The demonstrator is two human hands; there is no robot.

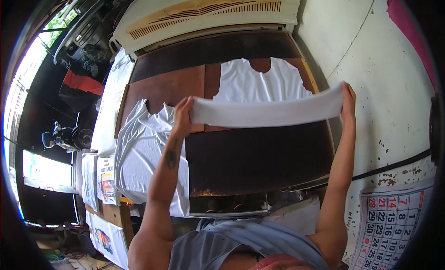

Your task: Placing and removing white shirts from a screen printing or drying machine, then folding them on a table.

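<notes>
My left hand (183, 116) and my right hand (347, 103) are closed on opposite ends of a white cloth (269, 113). It is stretched between them as a wide, slightly sagging band. Behind it, a white shirt panel (259, 82) with a scooped neckline lies on a brown sheet (167, 86). The band covers the panel's lower part, so I cannot tell whether the two are one piece. Left of my left forearm, another white shirt panel (146, 149) lies wrinkled and hangs over the table's front edge.
A cream machine housing (208, 15) with vent slots spans the far side above the dark bed (250, 154). A stained white wall (371, 52) bounds the right, with a calendar (391, 228) low down. Printed sheets (106, 177) and a motorcycle (69, 136) are at left.
</notes>
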